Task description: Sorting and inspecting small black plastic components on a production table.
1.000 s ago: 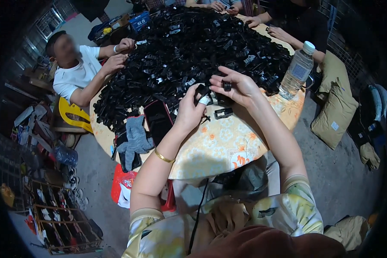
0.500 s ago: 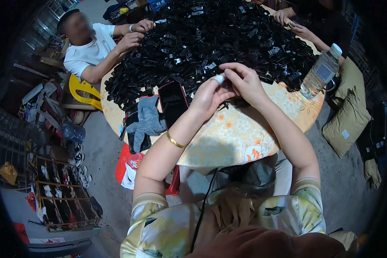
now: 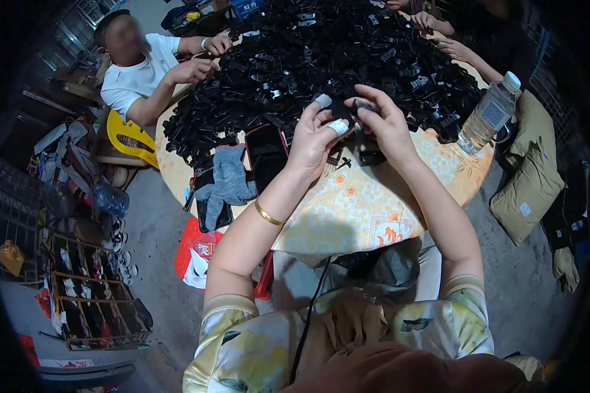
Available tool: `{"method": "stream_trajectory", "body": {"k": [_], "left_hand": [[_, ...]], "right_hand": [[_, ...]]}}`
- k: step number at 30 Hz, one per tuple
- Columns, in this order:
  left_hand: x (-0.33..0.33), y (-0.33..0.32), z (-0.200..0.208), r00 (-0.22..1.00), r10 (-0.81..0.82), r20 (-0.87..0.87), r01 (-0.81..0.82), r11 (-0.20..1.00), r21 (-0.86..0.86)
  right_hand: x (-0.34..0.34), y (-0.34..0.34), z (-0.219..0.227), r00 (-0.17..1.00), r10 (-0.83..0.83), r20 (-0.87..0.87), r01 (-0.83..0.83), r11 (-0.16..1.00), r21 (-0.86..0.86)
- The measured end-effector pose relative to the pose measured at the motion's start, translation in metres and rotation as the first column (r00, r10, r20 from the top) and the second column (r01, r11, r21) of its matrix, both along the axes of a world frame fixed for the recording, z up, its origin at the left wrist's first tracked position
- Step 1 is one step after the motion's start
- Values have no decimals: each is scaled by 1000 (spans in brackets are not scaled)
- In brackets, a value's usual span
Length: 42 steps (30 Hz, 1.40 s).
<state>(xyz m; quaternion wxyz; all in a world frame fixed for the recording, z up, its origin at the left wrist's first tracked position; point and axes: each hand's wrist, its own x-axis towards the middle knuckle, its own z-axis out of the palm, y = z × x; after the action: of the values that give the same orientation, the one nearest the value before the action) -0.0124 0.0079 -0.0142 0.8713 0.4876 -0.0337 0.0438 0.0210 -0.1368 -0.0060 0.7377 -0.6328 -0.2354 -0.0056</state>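
Note:
A heap of small black parts, some with shiny metal bits, covers most of the round table. At its near edge my left hand is closed on a small black part, white tape wrapped round its thumb and a fingertip. Close beside it, my right hand pinches something dark between thumb and fingers; its exact shape cannot be made out. Beneath the hands, a few loose black pieces lie on the flowered tablecloth.
A dark phone and a grey glove lie left of my forearm. A clear bottle stands at the table's right edge. One person works across on the left; other people's hands are at the far right.
My hands have moved slightly apart and their fingers have opened out around the dark pieces, which now show between them. The co-worker on the left has shifted the hands a little.

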Motion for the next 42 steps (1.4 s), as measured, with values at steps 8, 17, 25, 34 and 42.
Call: {"method": "stream_trajectory", "body": {"k": [8,17,25,34,42], "left_hand": [[-1,-2,0,994,-65,87,50,984,168],[7,3,-7,994,-54,93,28,965,260],[6,4,-6,997,-33,76,12,967,254],[5,6,-2,996,-52,72,32,968,250],[-1,0,-2,995,-62,79,54,994,99]], "right_hand": [[5,0,-10,984,-59,170,83,987,-135],[4,-7,-5,940,-43,338,158,934,-321],[-1,0,-3,853,-193,485,320,928,-193],[-2,0,-3,827,-230,513,344,929,-138],[-15,10,-9,652,-180,736,444,878,-179]]}}
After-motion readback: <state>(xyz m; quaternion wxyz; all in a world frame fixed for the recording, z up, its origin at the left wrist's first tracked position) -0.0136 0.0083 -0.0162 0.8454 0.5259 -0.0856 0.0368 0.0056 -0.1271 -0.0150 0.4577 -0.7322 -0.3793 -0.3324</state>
